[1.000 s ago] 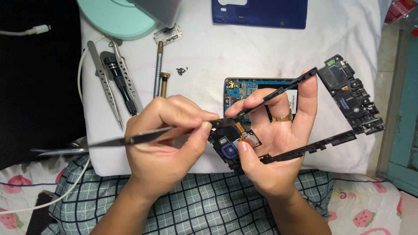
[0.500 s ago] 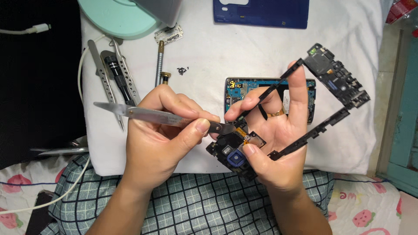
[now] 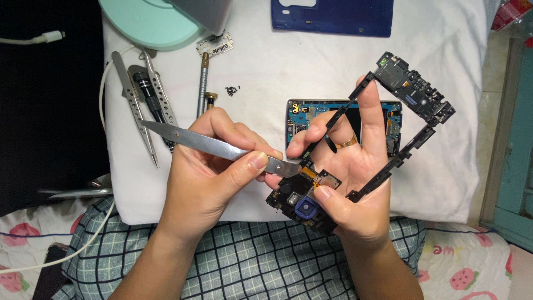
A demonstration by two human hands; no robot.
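My left hand (image 3: 208,172) grips metal tweezers (image 3: 222,149) whose curved tip rests against the camera end of a black phone mid-frame (image 3: 408,94). My right hand (image 3: 350,178), with a ring on one finger, holds that frame tilted up, thumb pressed beside its blue camera ring (image 3: 305,208). Behind my right hand the opened phone body (image 3: 302,116) with a blue circuit board lies flat on the white pad (image 3: 444,183).
A second pair of tweezers (image 3: 133,105), a black-handled screwdriver (image 3: 147,94) and a thin driver (image 3: 203,83) lie at the pad's left. Tiny screws (image 3: 232,90), a razor blade (image 3: 214,45), a mint lamp base (image 3: 150,22), a blue back cover (image 3: 333,15) and white cable (image 3: 33,39) surround them.
My right hand has tilted the frame further upright and raised its far end. My left hand swung the tweezers from pointing left-down to lying nearly level, tip kept at the camera end.
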